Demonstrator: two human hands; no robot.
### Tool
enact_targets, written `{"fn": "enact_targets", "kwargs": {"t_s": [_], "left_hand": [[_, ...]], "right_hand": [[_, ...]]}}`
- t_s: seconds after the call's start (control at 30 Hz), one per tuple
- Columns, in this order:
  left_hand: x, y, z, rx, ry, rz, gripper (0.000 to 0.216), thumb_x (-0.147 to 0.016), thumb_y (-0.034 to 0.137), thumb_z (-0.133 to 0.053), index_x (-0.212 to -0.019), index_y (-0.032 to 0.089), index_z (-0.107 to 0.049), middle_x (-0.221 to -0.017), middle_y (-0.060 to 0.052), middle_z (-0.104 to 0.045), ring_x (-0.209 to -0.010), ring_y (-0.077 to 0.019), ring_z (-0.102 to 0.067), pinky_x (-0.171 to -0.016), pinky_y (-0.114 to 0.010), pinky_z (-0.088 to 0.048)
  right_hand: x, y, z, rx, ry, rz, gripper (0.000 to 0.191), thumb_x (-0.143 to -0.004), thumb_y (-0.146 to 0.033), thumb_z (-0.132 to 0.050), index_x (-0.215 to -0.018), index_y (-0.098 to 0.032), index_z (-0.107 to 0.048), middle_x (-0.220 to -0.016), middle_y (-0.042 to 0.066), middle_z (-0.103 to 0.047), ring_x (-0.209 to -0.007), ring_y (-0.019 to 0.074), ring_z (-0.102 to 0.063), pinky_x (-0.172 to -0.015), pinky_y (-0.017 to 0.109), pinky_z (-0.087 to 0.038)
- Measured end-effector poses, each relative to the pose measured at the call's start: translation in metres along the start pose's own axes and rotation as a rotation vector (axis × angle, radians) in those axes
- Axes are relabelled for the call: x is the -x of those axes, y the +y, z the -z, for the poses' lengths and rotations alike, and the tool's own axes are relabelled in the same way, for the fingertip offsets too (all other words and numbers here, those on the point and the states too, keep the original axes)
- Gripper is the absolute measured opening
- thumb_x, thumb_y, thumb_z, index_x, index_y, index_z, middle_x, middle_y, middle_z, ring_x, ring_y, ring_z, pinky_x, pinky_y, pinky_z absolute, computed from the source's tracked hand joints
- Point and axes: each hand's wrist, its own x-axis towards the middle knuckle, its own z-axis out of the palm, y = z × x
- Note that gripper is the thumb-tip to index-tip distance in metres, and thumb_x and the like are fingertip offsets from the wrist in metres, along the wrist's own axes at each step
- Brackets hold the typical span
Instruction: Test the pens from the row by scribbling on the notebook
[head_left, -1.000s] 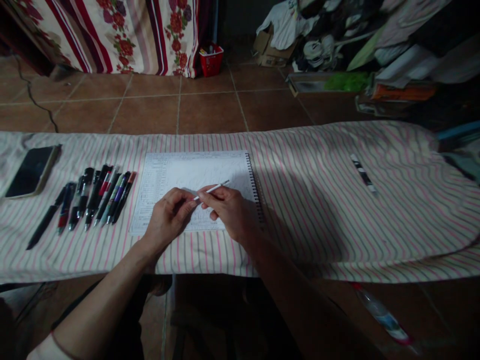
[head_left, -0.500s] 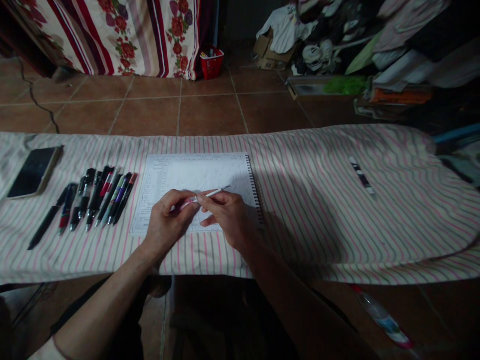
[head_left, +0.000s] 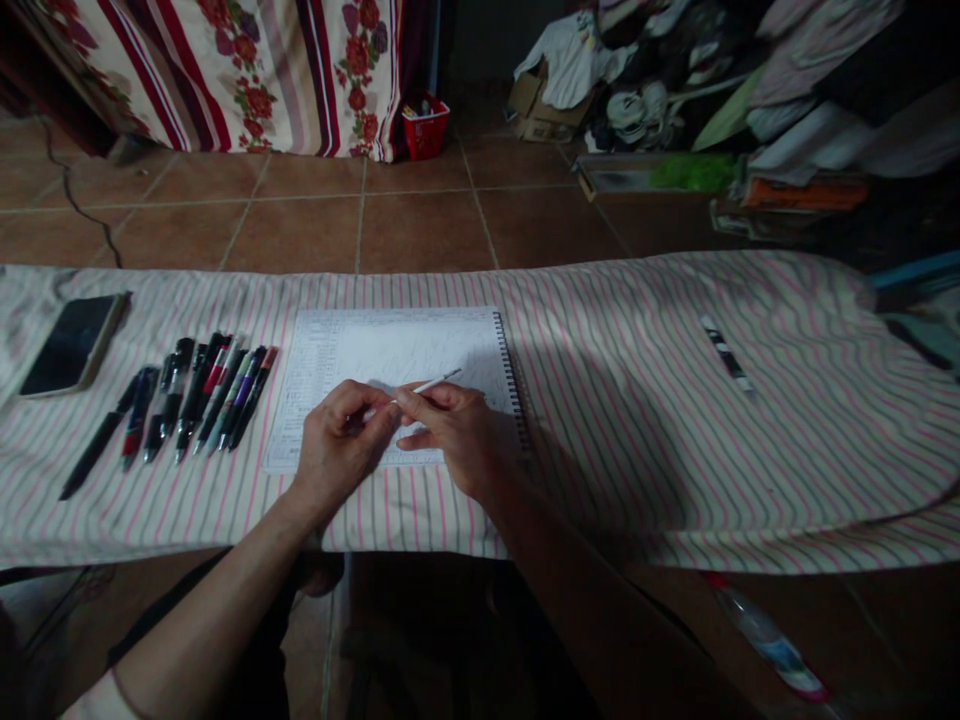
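Slim white pen [head_left: 424, 388]: long axis nearly level, rising slightly to the right, free end pointing up and right toward the wire binding of a spiral-bound white printed notebook [head_left: 405, 345]. Pen lies over the notebook, between both hands. Right hand [head_left: 452, 435] closed in a pinch, thumb and fingers gripping the shaft. Left hand [head_left: 339, 432] curled, fingertips on the pen's lower end. Row of multicoloured pens [head_left: 202, 400] lies left of the left hand, on pink-and-grey striped cloth [head_left: 637, 430].
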Motion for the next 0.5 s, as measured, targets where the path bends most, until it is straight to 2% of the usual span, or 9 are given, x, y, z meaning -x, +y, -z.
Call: {"fn": "enact_targets", "kwargs": {"t_s": [0.1,0.2,0.27,0.4,0.5], "left_hand": [[0.0005,0.0009,-0.0013,0.013,-0.002,0.055,0.01,-0.079,0.021,-0.063,-0.071,0.017,-0.061,-0.067,0.003,-0.058,-0.058,-0.0082,-0.05,-0.054,-0.021,-0.039],[0.0012,-0.0003,-0.0027,0.017,-0.021,0.097,0.012,-0.081,0.025,-0.062,-0.072,0.018,-0.061,-0.068,0.002,-0.059,-0.059,-0.009,-0.051,-0.055,-0.022,-0.04],[0.0009,-0.0022,-0.0032,0.028,-0.033,0.106,0.014,-0.081,0.028,-0.063,-0.072,0.018,-0.062,-0.069,0.002,-0.059,-0.06,-0.0095,-0.051,-0.056,-0.023,-0.041],[-0.0016,-0.0065,-0.0029,0.115,-0.103,0.054,0.01,-0.08,0.029,-0.064,-0.081,0.019,-0.066,-0.076,0.0,-0.062,-0.07,-0.0127,-0.057,-0.064,-0.026,-0.045],[-0.0022,-0.0086,-0.0019,0.161,-0.164,-0.008,0.011,-0.082,0.027,-0.062,-0.088,0.021,-0.068,-0.081,-0.002,-0.063,-0.077,-0.0147,-0.059,-0.069,-0.028,-0.047]], "right_hand": [[-0.0019,-0.0015,0.0021,-0.006,0.042,0.02,0.023,-0.061,-0.037,-0.075,-0.071,-0.017,-0.067,-0.077,0.001,-0.065,-0.065,0.0106,-0.062,-0.045,0.02,-0.054],[-0.0044,-0.0029,0.0055,0.003,0.124,0.072,0.026,-0.063,-0.038,-0.075,-0.079,-0.018,-0.068,-0.069,-0.001,-0.065,-0.064,0.0118,-0.064,-0.046,0.021,-0.055],[-0.0055,-0.0031,0.007,0.006,0.158,0.1,0.025,-0.063,-0.037,-0.075,-0.076,-0.017,-0.068,-0.065,-0.001,-0.065,-0.062,0.0119,-0.065,-0.05,0.022,-0.057],[-0.0043,-0.003,0.0062,-0.039,0.154,0.097,0.021,-0.064,-0.034,-0.075,-0.07,-0.016,-0.068,-0.058,-0.002,-0.066,-0.057,0.0111,-0.065,-0.064,0.027,-0.06],[-0.0015,-0.0035,0.0042,-0.031,0.12,0.083,0.02,-0.064,-0.034,-0.075,-0.069,-0.015,-0.068,-0.057,-0.001,-0.067,-0.056,0.0106,-0.065,-0.067,0.027,-0.059]]}}
